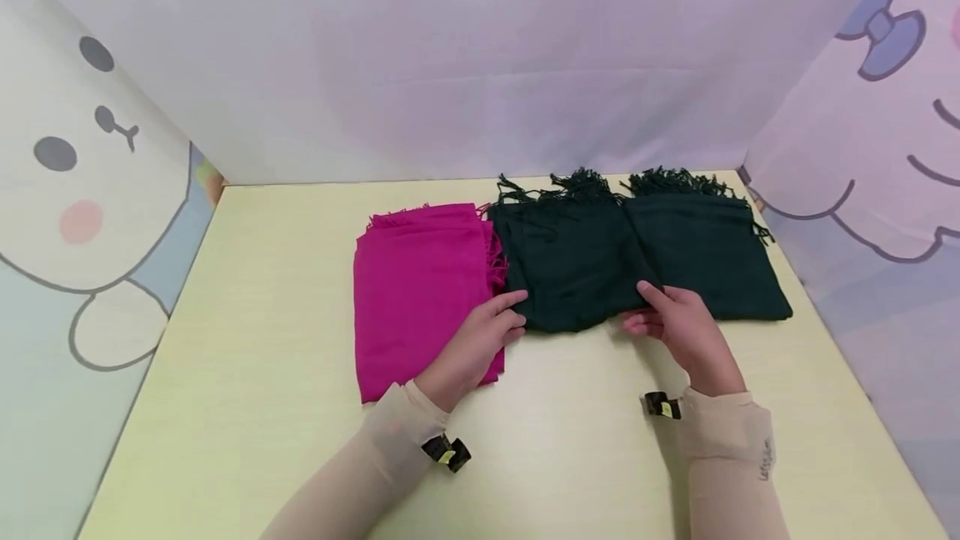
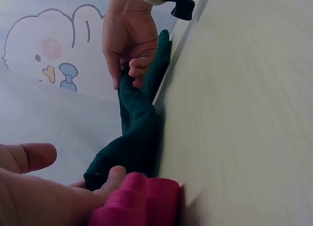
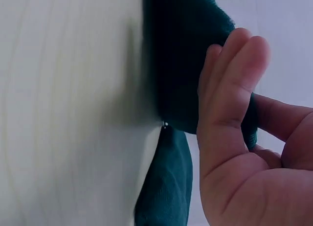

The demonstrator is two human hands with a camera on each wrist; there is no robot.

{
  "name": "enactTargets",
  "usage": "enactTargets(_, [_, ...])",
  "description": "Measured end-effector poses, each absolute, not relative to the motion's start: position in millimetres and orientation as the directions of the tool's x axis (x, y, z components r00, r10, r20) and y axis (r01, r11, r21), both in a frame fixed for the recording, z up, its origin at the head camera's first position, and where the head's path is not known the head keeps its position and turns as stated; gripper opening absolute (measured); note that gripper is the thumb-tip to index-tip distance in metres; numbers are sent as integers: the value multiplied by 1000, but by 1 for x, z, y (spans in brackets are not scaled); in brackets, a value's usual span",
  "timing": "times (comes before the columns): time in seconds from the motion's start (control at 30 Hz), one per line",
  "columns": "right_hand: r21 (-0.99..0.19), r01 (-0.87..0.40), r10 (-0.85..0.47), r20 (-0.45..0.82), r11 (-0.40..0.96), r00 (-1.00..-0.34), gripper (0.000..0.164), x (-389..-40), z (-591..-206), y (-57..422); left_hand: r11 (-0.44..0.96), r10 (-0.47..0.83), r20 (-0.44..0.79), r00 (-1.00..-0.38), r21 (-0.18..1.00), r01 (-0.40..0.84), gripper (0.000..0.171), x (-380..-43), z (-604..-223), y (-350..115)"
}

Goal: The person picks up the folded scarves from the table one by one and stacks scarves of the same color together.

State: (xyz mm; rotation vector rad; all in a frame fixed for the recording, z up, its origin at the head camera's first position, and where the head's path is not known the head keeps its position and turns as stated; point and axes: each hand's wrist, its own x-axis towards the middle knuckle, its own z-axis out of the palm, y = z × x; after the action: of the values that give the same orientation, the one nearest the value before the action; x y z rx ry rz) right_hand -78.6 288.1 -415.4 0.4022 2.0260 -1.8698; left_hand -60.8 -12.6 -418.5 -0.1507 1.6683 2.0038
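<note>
The dark green fringed scarf (image 1: 573, 265) lies folded on the pale tabletop (image 1: 285, 315), its near edge slightly raised. The person's right hand (image 1: 692, 336) pinches that edge, thumb above and fingers beneath; the left hand (image 1: 474, 350) touches the near-left corner, though whether it grips cannot be told. The cloth looks light, soft and limp, probably best held by both near corners. A magenta fringed scarf (image 1: 420, 290) and another dark green fold (image 1: 705, 252) crowd its sides.
</note>
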Motion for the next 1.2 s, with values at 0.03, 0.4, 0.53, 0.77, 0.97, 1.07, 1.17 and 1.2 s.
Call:
enactTargets(0.03, [-896,435,-29,-439,88,-898,49,-78,-415,289,-106,323,-398,-859,886,-451,47,-60,-418,-14])
enactTargets(0.4, [-877,468,5,-470,110,-882,46,-62,-415,292,-82,327,-392,-860,895,-439,46,-52,-416,-23])
enactTargets(0.53, [-877,461,3,-465,135,-885,48,-54,-418,294,-40,348,-401,-847,897,-441,47,-46,-415,-26])
enactTargets(0.77, [-896,422,-20,-429,138,-903,43,-44,-422,299,-26,354,-408,-842,895,-445,48,-37,-412,-27])
enactTargets(0.97, [-901,398,-57,-412,173,-909,45,-41,-422,302,-13,360,-450,-817,874,-487,48,-25,-408,-29])
enactTargets(1.07, [-896,395,-65,-415,203,-908,49,-40,-422,301,-12,367,-436,-822,881,-473,48,-21,-406,-31])
enactTargets(1.17, [-880,411,-50,-434,238,-900,52,-40,-423,300,-4,353,-419,-837,894,-449,46,-18,-404,-33])
enactTargets(1.2, [-874,417,-46,-441,250,-896,54,-41,-423,300,0,342,-404,-848,903,-430,45,-17,-403,-34])
